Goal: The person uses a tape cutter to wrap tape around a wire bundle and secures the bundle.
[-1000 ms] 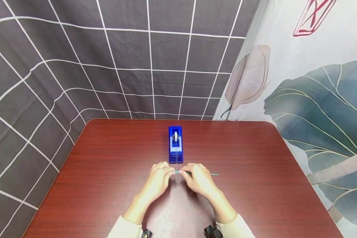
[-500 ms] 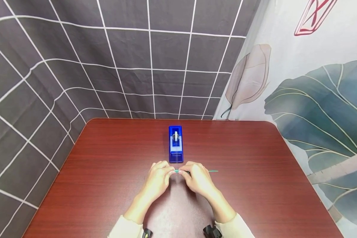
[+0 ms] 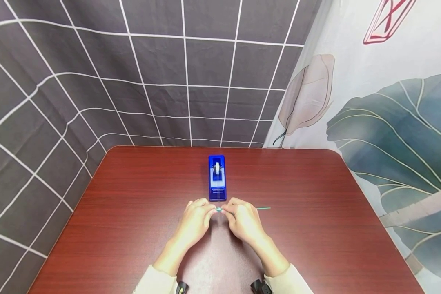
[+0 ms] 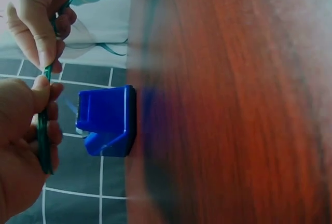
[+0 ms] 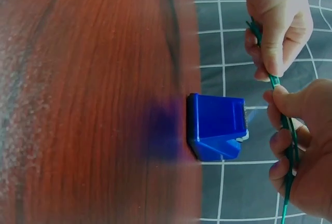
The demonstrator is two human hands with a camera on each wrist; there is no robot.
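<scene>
A bundle of thin green strands (image 3: 263, 208), like wire or cord, is stretched between my two hands above the table. My left hand (image 3: 192, 222) pinches one end between thumb and fingers. Close beside it, my right hand (image 3: 247, 220) pinches the bundle, and a thin strand sticks out past it to the right. Between the fingertips shows a short, lighter, shiny green section (image 5: 275, 81). In the left wrist view the green bundle (image 4: 44, 149) runs across the left palm, under the thumb. Curled fingers hide parts of it.
Just beyond my hands stands a blue tape dispenser (image 3: 217, 194) with a small roll in it. The reddish-brown table (image 3: 308, 212) extends around it. A dark checked curtain (image 3: 161, 73) hangs behind, with a white leaf-print one (image 3: 375, 65) at right.
The strand's free end at right has risen slightly in the head view. My right thumb and fingers have shifted a little on the bundle. The left hand and dispenser stay in place.
</scene>
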